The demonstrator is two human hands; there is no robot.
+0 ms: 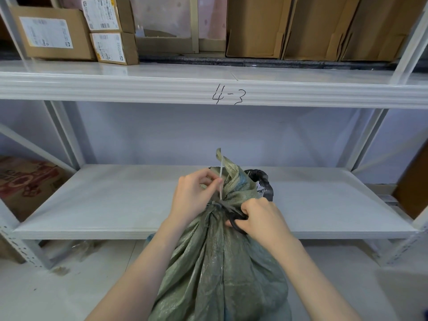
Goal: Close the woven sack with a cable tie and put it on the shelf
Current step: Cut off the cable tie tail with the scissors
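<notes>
The green woven sack [217, 262] stands upright on the floor before the lower shelf [139, 205], its gathered neck between two grips. The left hand [192, 195] pinches the free tail of one pale cable tie [221, 181], which runs nearly vertical, its tip pointing up beside the sack's loose top flap. The tie circles the neck just below that pinch. The right hand [261, 218] is closed on one pair of black-handled scissors [236, 222] lying against the neck at the tie. Five cardboard boxes [53, 33] sit on the upper shelf.
</notes>
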